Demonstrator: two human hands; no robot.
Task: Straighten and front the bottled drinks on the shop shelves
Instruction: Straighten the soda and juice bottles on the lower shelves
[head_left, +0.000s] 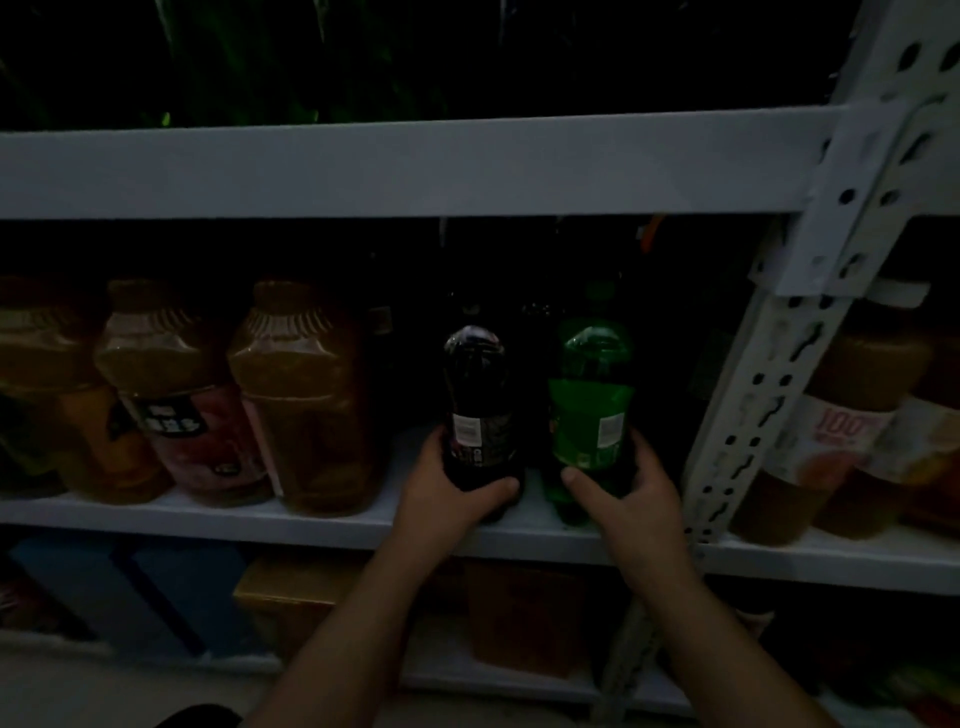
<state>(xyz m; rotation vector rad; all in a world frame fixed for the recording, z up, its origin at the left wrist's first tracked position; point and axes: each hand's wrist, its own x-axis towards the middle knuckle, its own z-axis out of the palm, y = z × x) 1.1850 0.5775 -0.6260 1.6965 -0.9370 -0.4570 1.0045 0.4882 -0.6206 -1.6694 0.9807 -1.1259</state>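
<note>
Dark bottle (478, 395), gripped low by left hand (441, 493), and green bottle (592, 395), gripped by right hand (623, 493), left of the shelf post (753, 405): seemingly full in this dim light, so heavy, smooth-walled; hold low.

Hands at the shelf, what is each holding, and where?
The left hand grips the dark plastic bottle around its lower body; the right hand grips the green plastic bottle around its lower body.

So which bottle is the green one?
The green bottle gripped by the right hand. The dark bottle beside it is nearly black; the big jugs are amber.
</note>
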